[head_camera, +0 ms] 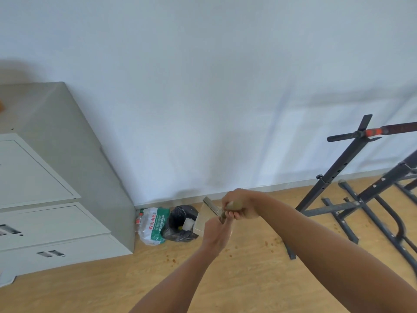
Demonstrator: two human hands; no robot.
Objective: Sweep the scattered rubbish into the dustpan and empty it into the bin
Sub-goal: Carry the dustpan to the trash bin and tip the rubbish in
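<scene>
Head view, taking the black-lined bin by the skirting as landmark: far to its left stands a grey metal cabinet, and touching its left side leans a clear plastic bag with green and red lettering. Just right of the bin, the beige plastic dustpan is raised and tilted with its lip over the bin's rim. The left hand and right hand sit close together, both clamped on olive-coloured handles. Brown crumbs are scattered on the wooden floor right of the bin, and further right stands a black steel rack.

Emptying looks underway. To do it well, I'd keep the lip low inside the bin and tip slowly. More sweeping likely remains.

Whether a brush is held is unclear; the hands cover it. The dustpan's contents cannot be made out.
</scene>
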